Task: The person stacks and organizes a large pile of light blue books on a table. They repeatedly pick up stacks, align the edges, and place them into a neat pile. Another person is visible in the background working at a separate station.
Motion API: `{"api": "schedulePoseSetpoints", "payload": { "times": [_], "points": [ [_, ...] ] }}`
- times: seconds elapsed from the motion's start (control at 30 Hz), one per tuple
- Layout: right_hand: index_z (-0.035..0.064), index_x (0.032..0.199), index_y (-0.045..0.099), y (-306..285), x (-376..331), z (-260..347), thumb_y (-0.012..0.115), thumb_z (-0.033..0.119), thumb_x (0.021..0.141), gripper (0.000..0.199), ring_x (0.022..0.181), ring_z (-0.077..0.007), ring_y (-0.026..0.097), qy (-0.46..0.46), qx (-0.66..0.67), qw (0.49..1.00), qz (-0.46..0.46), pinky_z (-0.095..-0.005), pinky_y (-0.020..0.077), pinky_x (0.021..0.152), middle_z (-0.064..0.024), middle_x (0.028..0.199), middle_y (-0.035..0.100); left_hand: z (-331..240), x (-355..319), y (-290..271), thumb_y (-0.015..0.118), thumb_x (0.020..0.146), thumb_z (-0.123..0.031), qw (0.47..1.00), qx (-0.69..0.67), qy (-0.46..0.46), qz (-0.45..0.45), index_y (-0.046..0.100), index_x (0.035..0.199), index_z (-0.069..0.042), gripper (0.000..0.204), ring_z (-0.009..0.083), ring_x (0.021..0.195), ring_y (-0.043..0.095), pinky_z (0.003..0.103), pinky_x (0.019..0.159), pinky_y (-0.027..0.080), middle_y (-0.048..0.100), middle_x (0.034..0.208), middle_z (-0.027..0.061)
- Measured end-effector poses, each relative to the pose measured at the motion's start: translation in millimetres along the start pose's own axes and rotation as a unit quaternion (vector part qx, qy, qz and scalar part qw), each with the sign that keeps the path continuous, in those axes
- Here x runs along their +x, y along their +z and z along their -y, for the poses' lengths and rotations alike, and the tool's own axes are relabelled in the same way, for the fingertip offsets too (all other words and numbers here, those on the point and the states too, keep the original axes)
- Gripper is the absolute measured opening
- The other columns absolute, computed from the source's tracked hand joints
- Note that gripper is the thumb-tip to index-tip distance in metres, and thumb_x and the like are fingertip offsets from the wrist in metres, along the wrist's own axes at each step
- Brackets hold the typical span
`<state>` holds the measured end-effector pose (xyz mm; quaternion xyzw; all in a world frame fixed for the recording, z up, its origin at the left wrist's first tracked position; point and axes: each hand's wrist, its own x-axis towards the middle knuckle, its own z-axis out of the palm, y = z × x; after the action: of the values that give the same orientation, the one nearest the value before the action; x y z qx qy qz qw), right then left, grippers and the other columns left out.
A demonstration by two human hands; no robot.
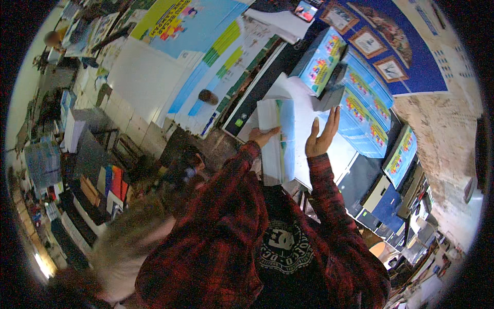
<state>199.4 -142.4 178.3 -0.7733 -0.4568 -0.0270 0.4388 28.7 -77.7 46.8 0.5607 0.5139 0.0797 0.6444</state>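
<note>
My left hand [264, 137] grips the left side of a thick stack of white and pale blue printed sheets [278, 162], its fingers lying over the stack's face. The stack rests at the near side of a white work surface [303, 116], close in front of my body. Just right of the stack, my right hand [323, 135] is held up with fingers stretched and apart, holding nothing. Beyond it stand piles of blue printed sheets with colourful cartoon figures [360, 116]. Another such pile [323, 62] sits farther back, beside grey blocks [330, 98].
Large printed sheets [188, 26] cover a table at the far left, with a dark brown round object [208, 97] on them. Framed pictures [367, 41] hang on a blue panel. One more printed stack [400, 157] stands at the right. Another person [134, 252] is close on my left, blurred.
</note>
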Motion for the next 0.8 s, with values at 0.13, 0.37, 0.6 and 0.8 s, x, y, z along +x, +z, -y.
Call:
{"api": "schedulePoseSetpoints", "payload": {
  "times": [0.13, 0.37, 0.6, 0.8],
  "points": [
    [0.0047, 0.146, 0.021, 96, -95, -37, 0.029, 0.035, 0.097, 0.058, 0.14, -0.0318, 0.019, 0.013, -0.179, 0.941, 0.288, -0.0483, 0.017, 0.111, -0.0112, 0.152, 0.02, 74, 44, 18, 0.058, 0.07, -0.072, 0.998, 0.031, -0.052, -0.029, 0.056, 0.123, -0.004, 0.087, 0.0311, 0.118, 0.052, 0.037, 0.098, 0.041, 0.056, 0.123, 0.0218],
    [0.0006, 0.143, 0.026, 67, -149, -43, 0.044, 0.029, 0.095, 0.059, 0.137, -0.0381, 0.022, -0.041, -0.08, 0.956, 0.279, -0.0476, 0.0181, 0.111, -0.0209, 0.148, 0.025, 102, 53, 27, 0.075, 0.067, -0.048, 0.95, 0.125, 0.252, -0.135, 0.058, 0.117, -0.003, 0.07, 0.0244, 0.106, 0.059, 0.037, 0.092, 0.046, 0.063, 0.114, 0.0133],
    [0.0032, 0.142, 0.031, 60, -161, -35, 0.037, 0.039, 0.096, 0.058, 0.134, -0.0392, 0.029, -0.007, -0.045, 0.963, 0.265, -0.0505, 0.025, 0.108, -0.0238, 0.144, 0.031, 15, 5, 7, 0.07, 0.055, -0.072, 0.973, 0.21, -0.037, -0.089, 0.067, 0.093, 0.002, 0.084, 0.0307, 0.081, 0.066, 0.041, 0.075, 0.053, 0.068, 0.09, 0.0197],
    [-0.0003, 0.099, 0.06, 29, -158, -238, 0.046, 0.062, 0.086, 0.066, 0.074, -0.0317, 0.063, 0.545, 0.659, 0.346, 0.386, -0.0429, 0.0507, 0.063, -0.0186, 0.09, 0.066, -43, -82, 9, 0.071, 0.063, -0.058, 0.979, 0.128, 0.089, -0.131, 0.064, 0.108, -0.005, 0.07, 0.035, 0.083, 0.065, 0.044, 0.075, 0.051, 0.066, 0.09, 0.0223]
  ]
}}
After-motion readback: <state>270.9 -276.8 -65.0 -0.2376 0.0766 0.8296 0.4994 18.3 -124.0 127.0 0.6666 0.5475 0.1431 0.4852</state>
